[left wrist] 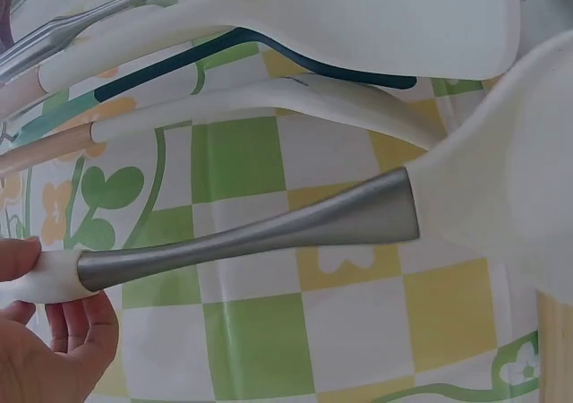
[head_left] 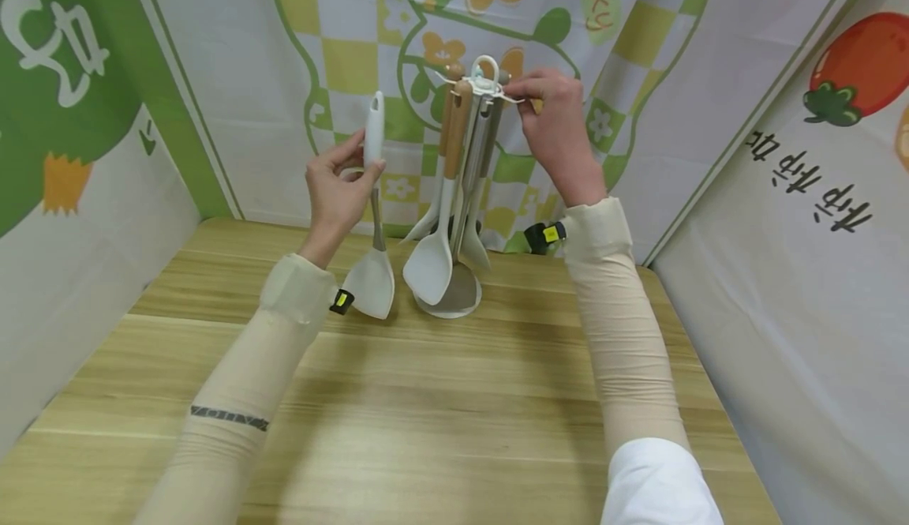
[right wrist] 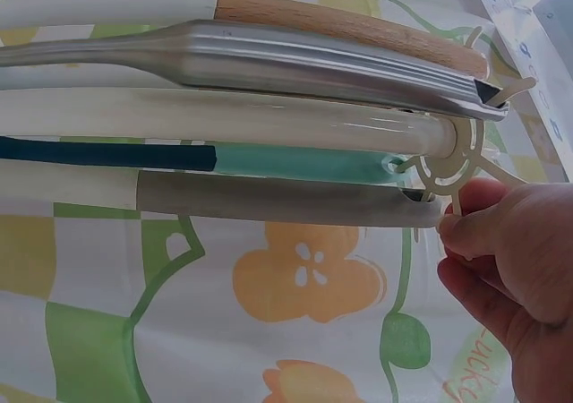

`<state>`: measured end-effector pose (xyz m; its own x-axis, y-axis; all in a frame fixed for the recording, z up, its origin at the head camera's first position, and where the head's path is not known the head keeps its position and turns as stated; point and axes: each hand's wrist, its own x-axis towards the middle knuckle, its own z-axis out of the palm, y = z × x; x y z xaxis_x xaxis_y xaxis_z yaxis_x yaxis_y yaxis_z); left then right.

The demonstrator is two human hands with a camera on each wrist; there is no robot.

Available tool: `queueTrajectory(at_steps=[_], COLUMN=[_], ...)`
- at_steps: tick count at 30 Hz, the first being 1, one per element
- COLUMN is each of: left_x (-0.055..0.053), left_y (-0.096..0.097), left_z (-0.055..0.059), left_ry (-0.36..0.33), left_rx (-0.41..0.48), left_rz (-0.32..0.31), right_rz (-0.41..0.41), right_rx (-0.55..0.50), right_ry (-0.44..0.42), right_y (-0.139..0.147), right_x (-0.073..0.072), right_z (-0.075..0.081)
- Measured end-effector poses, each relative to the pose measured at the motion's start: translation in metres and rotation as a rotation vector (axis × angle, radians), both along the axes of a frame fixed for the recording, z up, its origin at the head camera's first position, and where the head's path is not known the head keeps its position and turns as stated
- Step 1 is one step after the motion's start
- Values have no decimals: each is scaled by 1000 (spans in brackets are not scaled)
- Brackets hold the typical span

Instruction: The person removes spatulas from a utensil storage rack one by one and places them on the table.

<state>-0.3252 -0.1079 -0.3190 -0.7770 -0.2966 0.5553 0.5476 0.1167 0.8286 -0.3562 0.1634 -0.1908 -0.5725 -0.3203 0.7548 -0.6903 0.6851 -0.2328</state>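
In the head view my left hand (head_left: 335, 193) pinches the white handle of a spatula (head_left: 371, 284) between thumb and fingers. The spatula hangs upright, head down, left of a utensil stand (head_left: 486, 84). Its metal neck and pale head stretch away to the right in the left wrist view. My right hand (head_left: 557, 126) pinches a thin white hook arm at the top of the stand. Around the stand's pole hang several utensils, among them a wooden-handled one with a white head (head_left: 429, 268), a steel handle (right wrist: 331, 72), a teal handle (right wrist: 304, 164) and a grey handle (right wrist: 277, 197).
The stand's round base (head_left: 454, 312) rests near the back of the wooden table (head_left: 440, 414). Right behind it hangs a patterned cloth (head_left: 348, 59). Fabric walls close in the left and right sides.
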Motion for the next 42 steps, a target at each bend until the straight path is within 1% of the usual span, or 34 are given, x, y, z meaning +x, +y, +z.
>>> queueTrajectory(at_steps=[2, 6, 9, 16, 23, 26, 31, 37, 42], left_x=[2, 3, 3, 5, 6, 4, 6, 9, 10], left_y=[-1, -3, -5, -6, -6, -7, -9, -9, -9], left_z=[1, -1, -3, -4, -4, -5, -6, -9, -12], left_ry=[-18, -45, -48, -60, -122, -141, -171, -181, -209], left_rx=[-11, -33, -41, -55, -85, -100, -110, -154, -217], left_rz=[-7, -8, -9, -13, -8, -6, -15, 14, 34], right_rz=[4, 4, 2, -5, -1, -3, 0, -5, -10], right_rx=[0, 3, 4, 5, 2, 5, 8, 9, 3], right_ry=[0, -10, -14, -13, -8, -9, -18, -25, -21], right_y=[0, 0, 0, 1, 1, 0, 0, -1, -2], right_x=[0, 1, 1, 2, 2, 2, 1, 2, 3], right_z=[0, 1, 2, 1, 1, 1, 1, 1, 1])
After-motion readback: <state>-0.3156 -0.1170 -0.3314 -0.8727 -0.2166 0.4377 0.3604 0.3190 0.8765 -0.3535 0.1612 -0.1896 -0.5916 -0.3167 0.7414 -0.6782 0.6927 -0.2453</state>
